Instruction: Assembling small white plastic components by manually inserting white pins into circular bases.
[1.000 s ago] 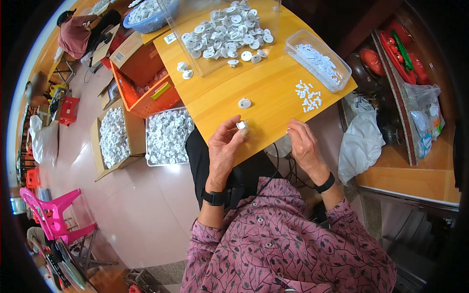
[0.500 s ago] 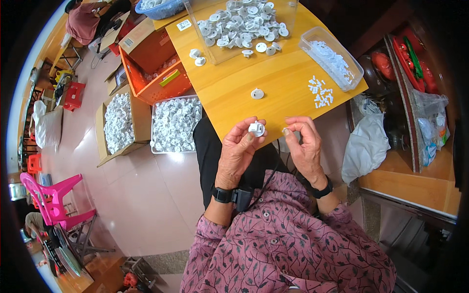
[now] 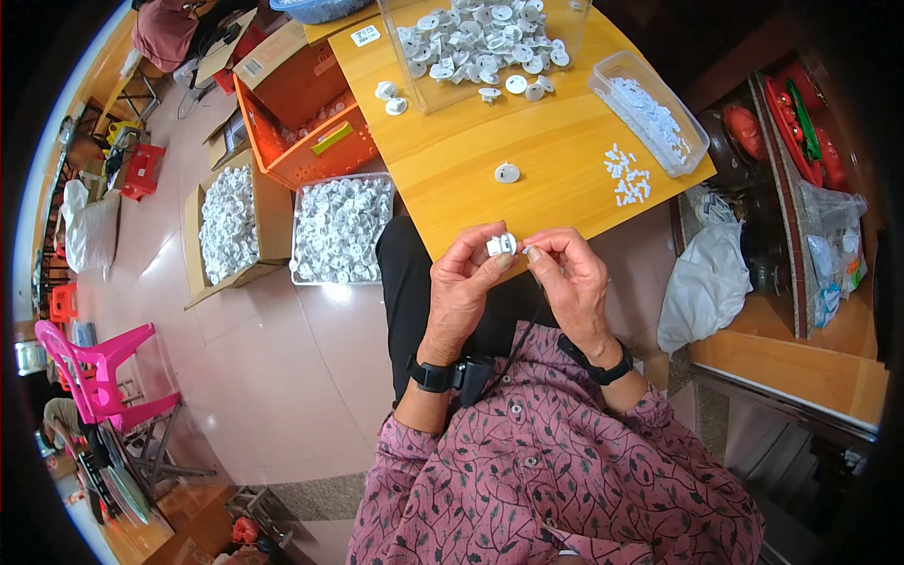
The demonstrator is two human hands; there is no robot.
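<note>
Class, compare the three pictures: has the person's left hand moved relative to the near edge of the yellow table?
Yes. The left hand, pinching a small white part, has drawn back off the yellow table toward the person's body, now over the lap just past the near edge.

Table [image 3: 452, 160] ahead of the hands. On it: box [image 3: 490, 38] at the far edge, tray [image 3: 650, 113] to the right, loose part [image 3: 507, 172] between box and near edge. Left hand [image 3: 466, 282] and right hand [image 3: 570, 278] meet over the near edge, small part [image 3: 501, 245] between them. On the floor, left: two bins [image 3: 339, 231].
</note>
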